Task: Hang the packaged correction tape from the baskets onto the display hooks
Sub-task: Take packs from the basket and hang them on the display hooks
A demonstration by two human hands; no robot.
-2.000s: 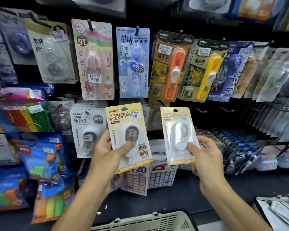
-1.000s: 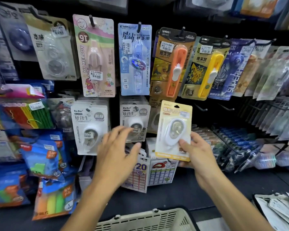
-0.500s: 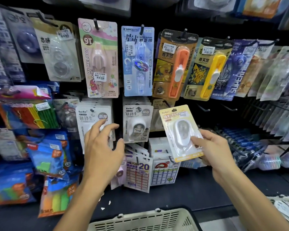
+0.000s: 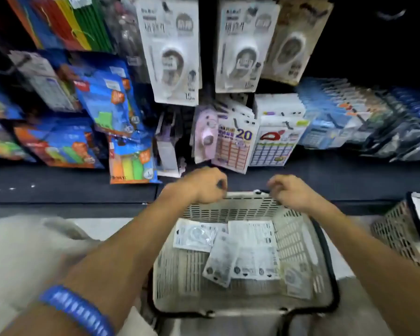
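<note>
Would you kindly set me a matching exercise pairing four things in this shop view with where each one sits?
Things:
1. cream slatted plastic basket
2. white packaged correction tapes
3. blue coiled wristband
4. white card printed with a purple 20

Places:
A. on the left forearm
B. below both hands
C. on the display, above the hands
D. on the basket floor

Pairs: 1-B, 2-D, 3-A, 4-C

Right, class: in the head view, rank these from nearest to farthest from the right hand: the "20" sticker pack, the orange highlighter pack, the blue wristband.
From the right hand:
1. "20" sticker pack, up-left on the display.
2. Orange highlighter pack, far left.
3. Blue wristband, bottom left.
</note>
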